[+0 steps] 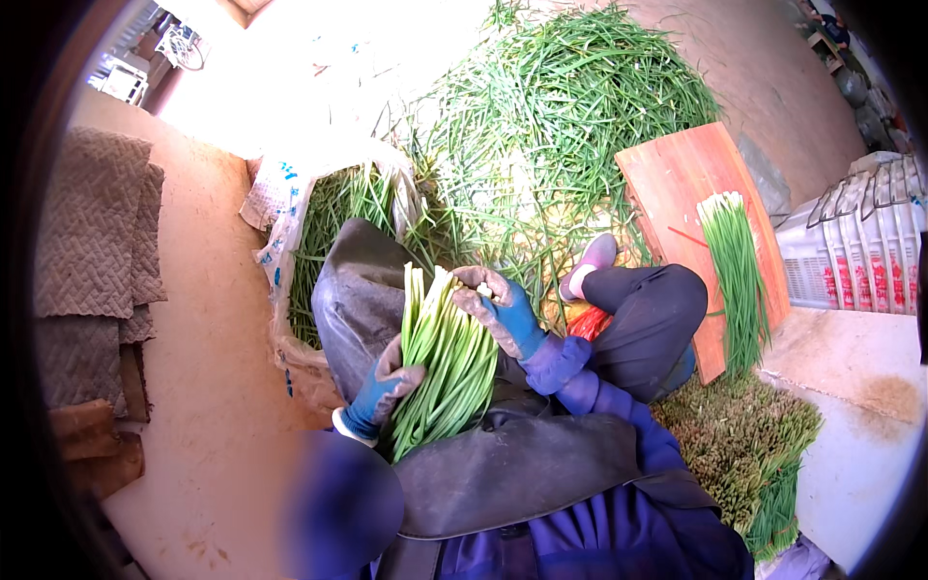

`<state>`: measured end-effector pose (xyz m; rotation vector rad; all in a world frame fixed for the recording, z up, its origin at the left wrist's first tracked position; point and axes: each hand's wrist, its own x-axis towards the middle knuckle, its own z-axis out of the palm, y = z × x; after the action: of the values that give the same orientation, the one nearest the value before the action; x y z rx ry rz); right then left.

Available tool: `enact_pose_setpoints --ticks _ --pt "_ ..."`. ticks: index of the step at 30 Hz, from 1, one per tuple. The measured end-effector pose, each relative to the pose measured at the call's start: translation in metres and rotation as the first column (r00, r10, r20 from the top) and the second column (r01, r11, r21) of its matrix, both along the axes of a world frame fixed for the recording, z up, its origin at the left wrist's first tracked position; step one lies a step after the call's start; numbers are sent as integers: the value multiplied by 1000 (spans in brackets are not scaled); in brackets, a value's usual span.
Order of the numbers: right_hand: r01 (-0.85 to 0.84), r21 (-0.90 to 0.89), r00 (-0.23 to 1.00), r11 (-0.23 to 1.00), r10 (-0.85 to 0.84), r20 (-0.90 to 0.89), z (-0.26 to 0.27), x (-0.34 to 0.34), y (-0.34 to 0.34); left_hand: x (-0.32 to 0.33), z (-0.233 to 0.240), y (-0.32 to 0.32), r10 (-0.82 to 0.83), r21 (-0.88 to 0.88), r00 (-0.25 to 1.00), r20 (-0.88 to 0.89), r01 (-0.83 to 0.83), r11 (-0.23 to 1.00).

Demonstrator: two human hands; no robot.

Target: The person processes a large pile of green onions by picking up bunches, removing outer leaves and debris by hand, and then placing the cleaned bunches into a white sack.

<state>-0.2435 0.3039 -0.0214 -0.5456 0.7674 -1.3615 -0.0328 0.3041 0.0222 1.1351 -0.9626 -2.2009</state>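
A thick bunch of garlic chives [449,362] rests across my lap on a dark apron, its pale cut ends pointing away from me. My left hand [384,388], in a blue and grey work glove, grips the bunch from its left side, thumb across the leaves. At the upper right of the same bunch, my right hand [500,308], gloved alike, has its fingers curled around a few pale stalk ends. On my right a wooden board [681,181] carries another neat bunch of chives [739,283], with a thin red strip beside it.
Ahead lies a large heap of loose chives [580,101]. A plastic sack [279,239] of chives stands left of my knee. Red ties [591,322] lie by my foot. Stacked bunches [739,442] sit at right, near white plastic crates [848,246]. Quilted mats [94,225] lie far left.
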Motion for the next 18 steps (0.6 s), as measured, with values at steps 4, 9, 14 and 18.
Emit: enact_pose_setpoints --ticks 4,9,14,18 --pt "137 -26 979 990 -139 -152 5 2 0 -19 7 -19 -49 -55 999 -6 49 997" --pt "107 -61 989 992 -100 111 0 -4 2 -29 13 -23 -195 129 979 -59 201 971" --pt "-215 -108 971 971 224 78 -13 -16 -9 7 -38 -41 -344 210 918 -199 383 900" --pt "-154 -78 987 985 157 32 -16 -16 -8 5 -51 -48 -533 -81 790 -305 536 840"
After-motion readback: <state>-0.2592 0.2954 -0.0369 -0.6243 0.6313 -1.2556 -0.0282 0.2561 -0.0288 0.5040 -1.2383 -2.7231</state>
